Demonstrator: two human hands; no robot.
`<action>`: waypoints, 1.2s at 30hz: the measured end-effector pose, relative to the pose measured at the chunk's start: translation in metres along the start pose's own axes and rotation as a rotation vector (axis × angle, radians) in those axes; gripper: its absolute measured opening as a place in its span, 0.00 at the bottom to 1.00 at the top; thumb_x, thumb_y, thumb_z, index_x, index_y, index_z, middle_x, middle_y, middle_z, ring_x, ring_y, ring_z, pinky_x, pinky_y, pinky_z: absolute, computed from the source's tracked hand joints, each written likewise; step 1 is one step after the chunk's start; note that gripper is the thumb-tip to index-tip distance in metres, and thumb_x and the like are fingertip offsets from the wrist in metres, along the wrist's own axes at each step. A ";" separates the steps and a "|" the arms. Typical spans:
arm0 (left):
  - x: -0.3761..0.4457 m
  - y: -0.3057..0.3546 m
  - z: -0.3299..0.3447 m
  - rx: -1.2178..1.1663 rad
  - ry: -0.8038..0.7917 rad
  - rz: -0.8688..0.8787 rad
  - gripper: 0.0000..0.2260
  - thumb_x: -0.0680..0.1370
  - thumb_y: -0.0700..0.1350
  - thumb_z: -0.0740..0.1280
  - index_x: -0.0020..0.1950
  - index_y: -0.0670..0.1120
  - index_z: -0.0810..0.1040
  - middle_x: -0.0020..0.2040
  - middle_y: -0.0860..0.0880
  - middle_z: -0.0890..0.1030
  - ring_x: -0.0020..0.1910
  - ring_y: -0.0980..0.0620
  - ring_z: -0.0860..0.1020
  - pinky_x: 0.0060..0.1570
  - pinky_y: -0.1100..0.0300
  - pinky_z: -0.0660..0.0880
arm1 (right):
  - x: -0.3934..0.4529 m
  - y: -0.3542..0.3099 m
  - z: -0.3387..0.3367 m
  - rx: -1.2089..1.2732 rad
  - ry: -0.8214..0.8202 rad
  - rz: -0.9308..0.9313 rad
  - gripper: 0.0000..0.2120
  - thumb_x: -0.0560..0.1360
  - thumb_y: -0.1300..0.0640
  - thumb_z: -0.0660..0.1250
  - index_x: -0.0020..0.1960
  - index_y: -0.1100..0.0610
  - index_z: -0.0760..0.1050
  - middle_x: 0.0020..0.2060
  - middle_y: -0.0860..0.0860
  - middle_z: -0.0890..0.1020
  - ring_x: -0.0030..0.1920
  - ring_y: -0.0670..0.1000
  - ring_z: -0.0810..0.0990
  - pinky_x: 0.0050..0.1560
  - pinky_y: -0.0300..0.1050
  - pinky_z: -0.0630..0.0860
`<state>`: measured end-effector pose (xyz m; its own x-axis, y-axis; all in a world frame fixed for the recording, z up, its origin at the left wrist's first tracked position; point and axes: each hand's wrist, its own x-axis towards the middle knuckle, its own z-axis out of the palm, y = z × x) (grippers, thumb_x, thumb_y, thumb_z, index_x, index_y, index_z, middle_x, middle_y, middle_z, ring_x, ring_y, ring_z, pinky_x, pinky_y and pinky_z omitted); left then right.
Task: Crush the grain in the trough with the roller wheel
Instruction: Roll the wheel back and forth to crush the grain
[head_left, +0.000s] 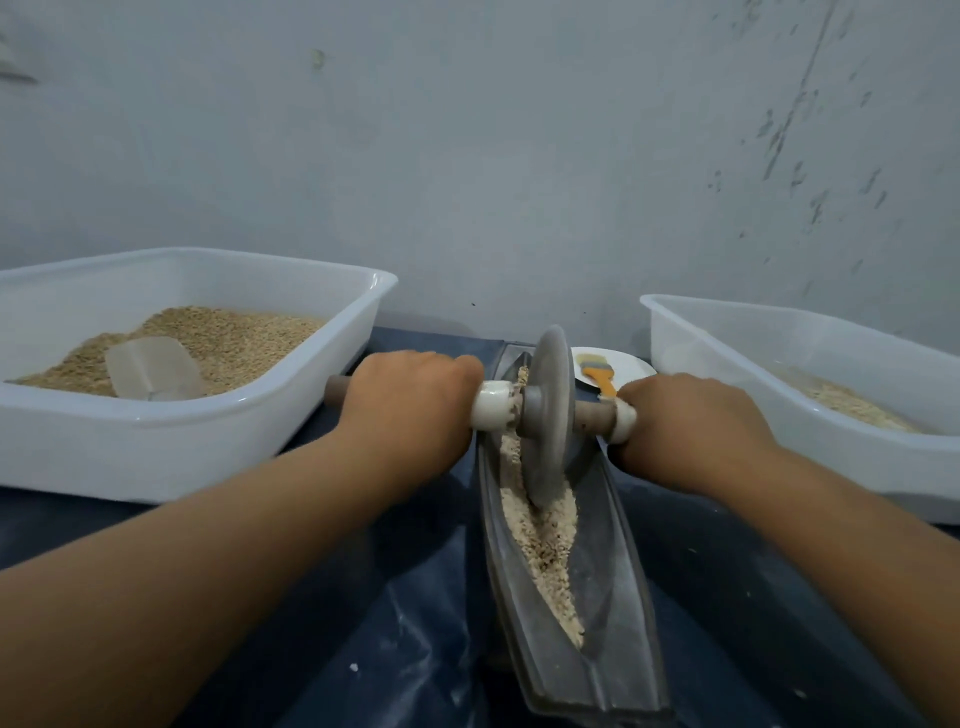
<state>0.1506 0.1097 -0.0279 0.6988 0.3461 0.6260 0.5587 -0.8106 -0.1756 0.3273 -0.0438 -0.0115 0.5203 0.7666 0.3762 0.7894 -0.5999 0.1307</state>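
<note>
Between your hands: the wheel (545, 415) stands in the trough (618, 597).
Hands: your left hand (410, 405) and right hand (691, 421) grip its axle.
Grain (545, 540): partly broken; keep rolling.

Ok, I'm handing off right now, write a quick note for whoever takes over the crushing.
Left hand grips the axle left of the roller wheel; right hand grips it on the right.
The wheel stands upright in the trough, towards its far end.
Grain lies along the groove; some is broken, much looks coarse.
Left tub holds whole grain and a scoop; right tub holds a thin pale layer. A brush lies on the plate behind.
Left to do: probably roll along the whole groove until it is fine.
</note>
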 end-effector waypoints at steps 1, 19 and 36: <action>0.007 0.001 -0.001 0.003 -0.022 -0.008 0.12 0.73 0.48 0.67 0.42 0.53 0.62 0.32 0.55 0.65 0.33 0.52 0.67 0.33 0.57 0.62 | 0.005 -0.002 -0.001 0.011 -0.031 0.006 0.08 0.70 0.48 0.63 0.34 0.48 0.68 0.32 0.44 0.74 0.31 0.45 0.70 0.29 0.40 0.61; -0.021 0.001 -0.002 -0.007 0.131 0.079 0.20 0.64 0.44 0.74 0.37 0.52 0.60 0.27 0.56 0.59 0.25 0.53 0.63 0.26 0.63 0.50 | -0.017 0.002 0.004 -0.088 0.179 -0.031 0.13 0.71 0.40 0.60 0.32 0.46 0.66 0.26 0.43 0.70 0.27 0.46 0.67 0.26 0.39 0.56; -0.009 0.004 -0.006 0.011 0.033 0.002 0.13 0.71 0.46 0.68 0.40 0.52 0.63 0.31 0.55 0.65 0.31 0.51 0.69 0.30 0.58 0.61 | -0.022 -0.007 0.000 -0.008 0.136 0.051 0.13 0.75 0.46 0.58 0.34 0.48 0.65 0.29 0.44 0.72 0.27 0.45 0.65 0.27 0.40 0.57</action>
<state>0.1442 0.1003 -0.0298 0.6853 0.3284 0.6500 0.5620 -0.8062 -0.1852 0.3105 -0.0564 -0.0206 0.5104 0.6973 0.5033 0.7602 -0.6395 0.1150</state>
